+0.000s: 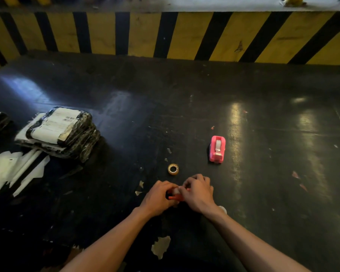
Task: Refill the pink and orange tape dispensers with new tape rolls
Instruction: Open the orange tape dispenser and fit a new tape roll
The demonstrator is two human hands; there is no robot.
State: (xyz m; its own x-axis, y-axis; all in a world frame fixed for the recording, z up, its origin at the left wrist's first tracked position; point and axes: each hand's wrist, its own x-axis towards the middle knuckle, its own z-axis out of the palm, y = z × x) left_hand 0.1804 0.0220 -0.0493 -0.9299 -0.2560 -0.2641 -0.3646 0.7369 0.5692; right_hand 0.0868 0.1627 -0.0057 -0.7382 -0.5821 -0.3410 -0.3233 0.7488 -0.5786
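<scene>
Both hands, left [159, 197] and right [197, 192], grasp the orange dispenser [174, 197] on the desk [263, 173]; spare tape roll [173, 169] just beyond, pink dispenser [217, 149] apart, already loaded. Steady the body, seat the roll squarely, then draw the tape to the cutter

Head camera looks forward and down at the near dark table [263, 107].

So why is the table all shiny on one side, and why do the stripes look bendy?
In the head view, overhead lights bounce off the glossy dark table, making bright streaks right of the pink dispenser; a bluish glare sits far left above the parcels. The wide lens curves the striped wall near the edges. Both hands, left hand and right hand, sit in dim light, hiding most of the orange dispenser.
</scene>
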